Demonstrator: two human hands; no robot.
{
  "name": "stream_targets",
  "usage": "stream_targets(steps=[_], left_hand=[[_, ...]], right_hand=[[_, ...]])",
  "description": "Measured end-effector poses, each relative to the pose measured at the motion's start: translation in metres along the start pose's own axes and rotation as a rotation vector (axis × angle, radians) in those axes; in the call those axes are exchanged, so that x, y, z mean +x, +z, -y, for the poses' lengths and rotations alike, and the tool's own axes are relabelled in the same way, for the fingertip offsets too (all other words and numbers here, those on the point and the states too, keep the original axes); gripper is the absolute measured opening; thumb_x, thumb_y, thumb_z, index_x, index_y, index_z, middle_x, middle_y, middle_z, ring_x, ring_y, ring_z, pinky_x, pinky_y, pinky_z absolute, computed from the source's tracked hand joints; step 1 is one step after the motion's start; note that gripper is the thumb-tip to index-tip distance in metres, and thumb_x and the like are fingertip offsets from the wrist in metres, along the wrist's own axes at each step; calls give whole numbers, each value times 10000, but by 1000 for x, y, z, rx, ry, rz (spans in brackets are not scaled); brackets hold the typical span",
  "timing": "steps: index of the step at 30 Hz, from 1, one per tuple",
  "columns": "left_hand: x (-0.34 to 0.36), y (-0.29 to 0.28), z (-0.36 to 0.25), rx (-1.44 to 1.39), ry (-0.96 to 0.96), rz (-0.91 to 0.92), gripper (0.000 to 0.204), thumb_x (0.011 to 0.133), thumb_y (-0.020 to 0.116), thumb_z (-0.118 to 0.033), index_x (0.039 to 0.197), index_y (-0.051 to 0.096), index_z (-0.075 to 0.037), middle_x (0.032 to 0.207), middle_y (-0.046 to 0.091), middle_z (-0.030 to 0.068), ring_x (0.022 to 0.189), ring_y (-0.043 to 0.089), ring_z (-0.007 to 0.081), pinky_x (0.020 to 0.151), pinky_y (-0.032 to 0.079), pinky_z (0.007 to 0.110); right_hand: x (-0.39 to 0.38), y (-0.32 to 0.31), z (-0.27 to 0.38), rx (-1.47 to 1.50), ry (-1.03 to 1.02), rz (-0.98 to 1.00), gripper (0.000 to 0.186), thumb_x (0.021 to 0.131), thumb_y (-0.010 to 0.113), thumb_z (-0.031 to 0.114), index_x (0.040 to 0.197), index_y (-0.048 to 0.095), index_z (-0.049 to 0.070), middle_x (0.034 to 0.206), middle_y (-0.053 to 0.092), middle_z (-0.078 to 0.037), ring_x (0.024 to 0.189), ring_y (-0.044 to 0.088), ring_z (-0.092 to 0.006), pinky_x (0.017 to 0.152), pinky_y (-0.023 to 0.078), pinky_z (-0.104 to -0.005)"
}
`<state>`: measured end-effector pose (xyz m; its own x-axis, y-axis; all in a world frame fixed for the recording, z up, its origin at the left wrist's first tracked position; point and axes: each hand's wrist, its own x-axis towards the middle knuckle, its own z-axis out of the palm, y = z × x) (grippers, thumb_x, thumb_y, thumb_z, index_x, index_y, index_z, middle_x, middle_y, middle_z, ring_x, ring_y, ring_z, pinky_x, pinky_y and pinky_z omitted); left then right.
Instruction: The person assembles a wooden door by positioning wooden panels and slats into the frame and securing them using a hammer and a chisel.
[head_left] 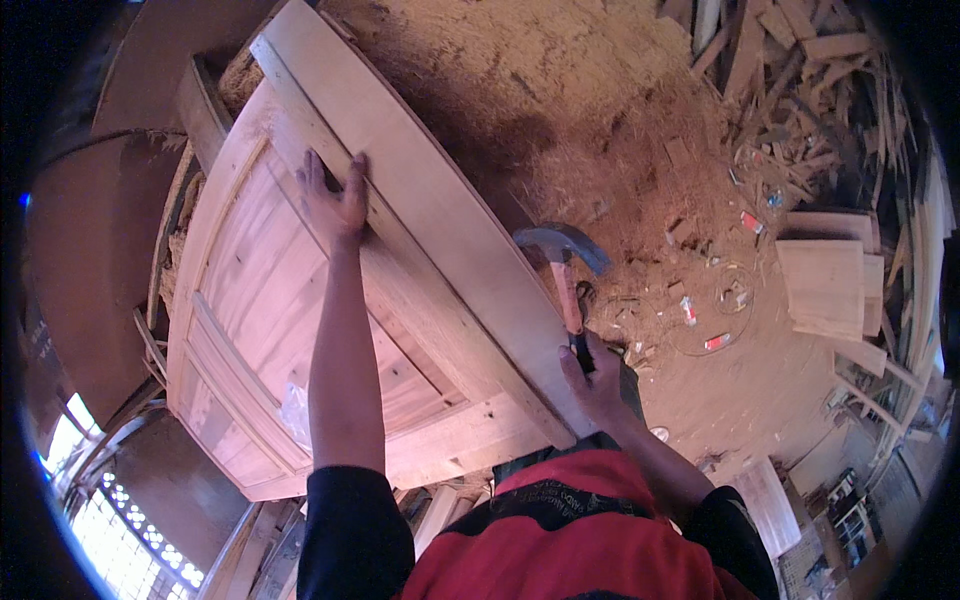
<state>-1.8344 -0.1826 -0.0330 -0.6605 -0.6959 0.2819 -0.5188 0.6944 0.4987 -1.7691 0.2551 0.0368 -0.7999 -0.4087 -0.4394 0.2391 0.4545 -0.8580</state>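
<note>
A large panelled wooden door (420,450) lies slantwise in front of me, with a long pale board (420,170) along its right side. A narrower wooden strip (440,285) runs beside that board. My left hand (338,205) rests with fingers spread on the strip near its far half. In my right hand (597,383), closed round the handle, is a claw hammer (567,285). Its metal head points away from me, just past the board's right edge. A small piece of clear plastic (295,412) lies on the door's lower panels.
Sawdust (600,110) covers the floor beyond the door. Scrap wood (790,80) is heaped at the far right, and several flat wooden pieces (822,285) are stacked below it. Small red-and-white litter (717,342) dots the floor. Brown sheets (90,250) stand at the left.
</note>
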Motion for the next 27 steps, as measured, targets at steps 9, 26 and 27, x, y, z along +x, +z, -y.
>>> stream_targets(steps=[9,26,27], left_hand=[[4,-11,-10,-1,-41,39,797,823,722,-497,1402,489,-1,1453,479,211,1393,322,494,1139,264,521],[7,-13,-9,52,-83,106,844,821,709,-547,1446,453,-41,1512,428,158,1434,281,443,1164,212,506],[7,-13,-8,52,-75,105,845,821,707,-550,1448,452,-44,1514,425,156,1436,279,439,1166,209,504]], right_hand=[[36,26,24,-25,4,78,173,950,622,160,919,510,32,622,472,-13,551,439,-81,490,374,-292],[27,33,-9,-144,-42,45,184,960,606,159,907,492,26,631,498,-13,546,471,-59,472,379,-278],[29,32,-7,-129,-42,56,176,960,606,155,914,493,27,633,497,-9,546,469,-55,471,380,-273]])
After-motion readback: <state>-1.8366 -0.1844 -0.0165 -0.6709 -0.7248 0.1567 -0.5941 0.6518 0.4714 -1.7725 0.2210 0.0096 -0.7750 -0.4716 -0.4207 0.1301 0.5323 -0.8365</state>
